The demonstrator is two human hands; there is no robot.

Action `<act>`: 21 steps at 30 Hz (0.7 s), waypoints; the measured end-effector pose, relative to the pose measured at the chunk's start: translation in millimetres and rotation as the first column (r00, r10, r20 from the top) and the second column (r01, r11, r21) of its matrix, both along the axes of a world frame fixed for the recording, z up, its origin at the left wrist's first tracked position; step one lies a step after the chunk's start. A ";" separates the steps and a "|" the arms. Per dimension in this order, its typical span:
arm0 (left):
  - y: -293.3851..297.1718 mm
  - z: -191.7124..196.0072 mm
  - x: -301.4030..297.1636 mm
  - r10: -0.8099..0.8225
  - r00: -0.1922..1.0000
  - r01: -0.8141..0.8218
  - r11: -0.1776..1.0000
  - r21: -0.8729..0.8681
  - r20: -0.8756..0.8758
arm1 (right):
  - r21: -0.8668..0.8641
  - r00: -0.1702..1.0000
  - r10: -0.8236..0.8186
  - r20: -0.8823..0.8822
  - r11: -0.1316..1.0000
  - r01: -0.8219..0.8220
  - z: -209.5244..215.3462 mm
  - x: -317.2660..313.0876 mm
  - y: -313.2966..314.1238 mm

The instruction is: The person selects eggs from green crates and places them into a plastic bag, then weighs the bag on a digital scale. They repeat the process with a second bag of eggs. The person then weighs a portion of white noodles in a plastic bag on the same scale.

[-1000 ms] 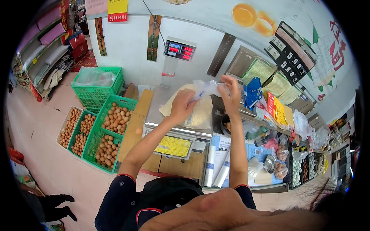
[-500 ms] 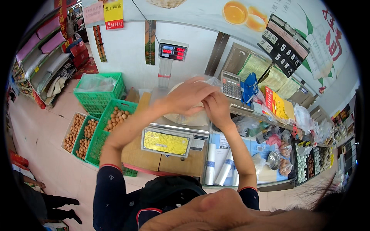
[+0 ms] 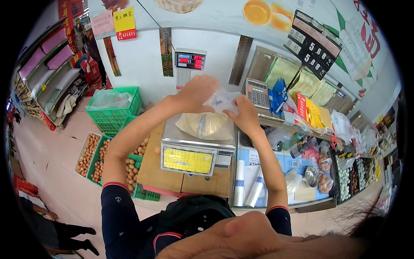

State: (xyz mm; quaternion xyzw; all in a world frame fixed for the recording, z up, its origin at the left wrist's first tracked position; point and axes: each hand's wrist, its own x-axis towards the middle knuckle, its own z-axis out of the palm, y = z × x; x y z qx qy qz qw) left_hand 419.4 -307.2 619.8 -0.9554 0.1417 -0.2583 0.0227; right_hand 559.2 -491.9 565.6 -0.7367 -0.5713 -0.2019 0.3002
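A clear plastic bag (image 3: pixel 205 125) filled with something pale yellow and fine sits on the pan of a weighing scale (image 3: pixel 187 134). Its loose top stretches upward between both hands. On the left side of that top, my left hand (image 3: pixel 196 94) is closed on the plastic, the back of the hand hiding part of its grip. My right hand (image 3: pixel 246 115) pinches the other side between thumb and fingers. Behind them stands the scale's lit red display (image 3: pixel 190 59). What exactly fills the bag is too unclear to name.
A wooden stand (image 3: pixel 161 170) bears the scale. Green crates (image 3: pixel 113 113) and boxes of brown eggs (image 3: pixel 89 149) lie left. On the right are a calculator (image 3: pixel 257 92), rolls of plastic bags (image 3: pixel 239 183) and a metal bowl (image 3: pixel 311 176). A person (image 3: pixel 71 233) stands lower left.
My hands, close together before, have moved apart, and the bag's top now spreads between them. More of the filled bag shows on the scale. Another person appears at the upper left.
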 end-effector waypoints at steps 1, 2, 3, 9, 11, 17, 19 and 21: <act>-2.2 -1.4 -3.0 0.015 1.000 -0.015 1.000 0.007 -0.011 | -0.078 1.000 -0.013 -0.003 0.997 0.013 -0.5 -0.7 -3.3; -4.7 -1.7 -5.6 -0.029 1.000 0.028 0.999 0.020 0.012 | -0.055 0.999 0.023 0.030 0.998 -0.022 -1.0 -3.9 -5.2; -8.2 -0.9 -8.2 -0.072 0.997 0.071 0.997 0.034 0.035 | -0.033 0.996 0.059 0.064 0.998 -0.057 -0.7 -9.2 -7.1; -36.7 -0.8 -5.7 -0.391 0.917 0.381 0.916 -0.123 -0.076 | 0.023 0.860 0.224 0.458 0.964 -0.264 -4.9 -45.5 -6.1; -34.2 -7.4 -5.3 -0.316 0.927 0.309 0.949 -0.067 -0.203 | -0.048 0.823 0.292 0.487 0.950 -0.309 -4.4 -38.7 -10.4; 43.0 -18.9 10.5 0.030 0.986 0.034 0.926 0.375 -0.163 | -0.042 0.893 0.260 0.366 0.964 -0.263 23.6 -14.1 -23.3; 50.1 3.6 4.3 0.105 0.993 -0.059 0.817 0.573 -0.048 | 0.019 0.920 0.210 0.332 0.973 -0.229 29.2 1.0 -24.6; 66.3 15.4 -7.0 0.164 0.986 -0.136 0.879 0.456 -0.023 | -0.014 0.956 0.166 0.242 0.986 -0.168 34.8 15.0 -26.7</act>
